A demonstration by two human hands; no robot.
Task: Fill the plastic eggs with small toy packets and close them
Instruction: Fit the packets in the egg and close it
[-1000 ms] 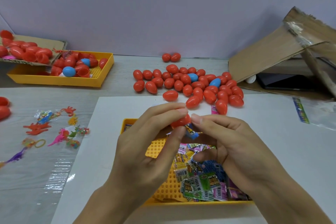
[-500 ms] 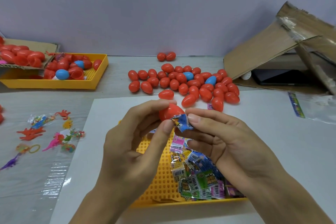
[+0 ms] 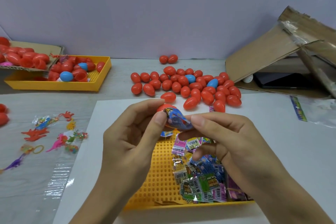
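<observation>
My left hand point(image 3: 131, 138) grips a red plastic egg half point(image 3: 163, 107) between thumb and fingers, above the near yellow tray point(image 3: 160, 180). My right hand point(image 3: 227, 142) pinches a blue toy packet point(image 3: 177, 120) that sits partly in the egg's opening. Most of the egg is hidden by my fingers and the packet. Several colourful toy packets point(image 3: 201, 178) lie heaped in the tray's right part. A pile of closed red eggs point(image 3: 185, 85), with two blue ones among them, lies on the table behind my hands.
A second yellow tray point(image 3: 54, 85) at back left holds red and blue eggs, with a cardboard flap of red egg halves point(image 3: 21, 58) over it. Loose rubber toys point(image 3: 52, 136) lie at left. A torn cardboard box point(image 3: 281, 56) stands at right.
The packet has gone from barely showing between my fingers to bulging out of the egg's opening. Both hands have stayed above the tray, the right fingers working the packet against the egg.
</observation>
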